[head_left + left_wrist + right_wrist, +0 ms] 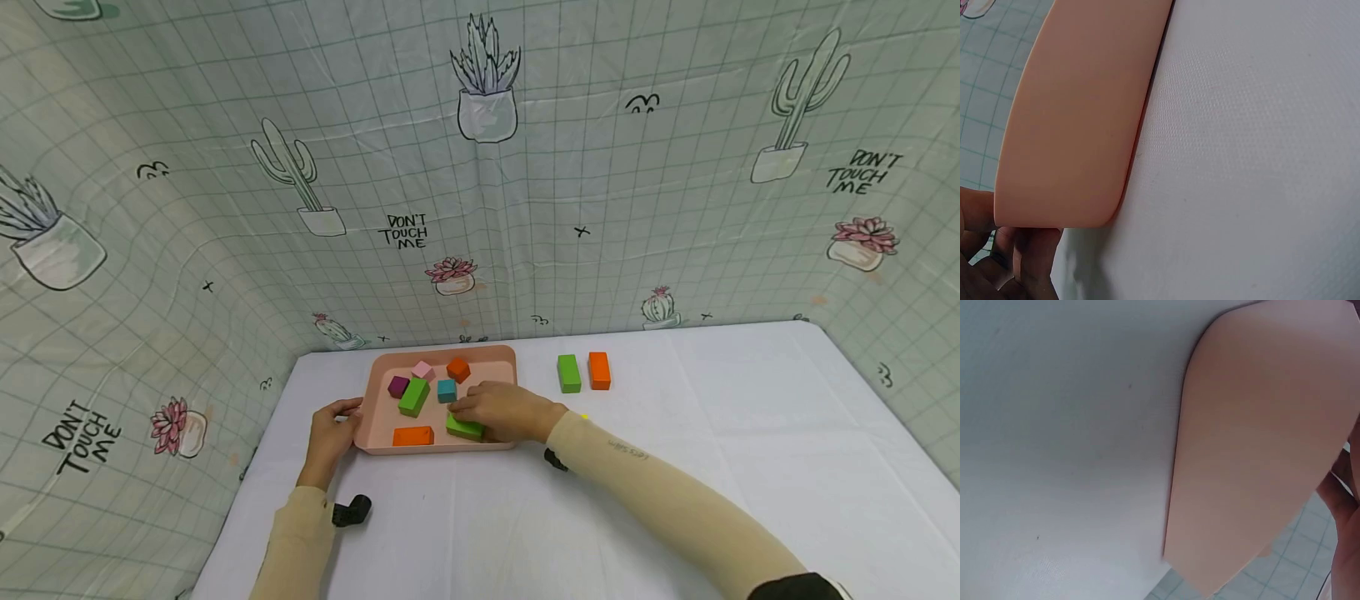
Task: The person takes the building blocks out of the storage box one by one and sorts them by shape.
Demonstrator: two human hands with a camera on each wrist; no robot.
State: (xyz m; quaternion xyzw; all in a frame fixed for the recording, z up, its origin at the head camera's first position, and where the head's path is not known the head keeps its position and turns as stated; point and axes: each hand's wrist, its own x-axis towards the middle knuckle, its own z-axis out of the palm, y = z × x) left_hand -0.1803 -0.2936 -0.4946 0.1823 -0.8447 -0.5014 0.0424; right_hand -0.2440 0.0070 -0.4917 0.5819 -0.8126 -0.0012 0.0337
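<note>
A shallow pink tray [375, 433] lies on the white table, holding several coloured blocks. At its left end, my left hand [332, 437] grips the wall; in the left wrist view its fingers [1038, 253] bear on the outside, near the corner. My right hand [506, 410] reaches over the tray's right part, fingers bent down onto a green block [463, 428] near the front wall and partly covering it. Around it in the tray are a blue cube [447, 391], another green block [414, 397], an orange block [413, 437] and an orange-red piece [458, 369].
Also in the tray are a purple piece [398, 387] and a pink piece [423, 370]. Right of it, a green block [569, 373] and an orange block [599, 371] stand on the table. A bit of yellow [585, 416] shows behind the right sleeve. Patterned cloth hangs behind.
</note>
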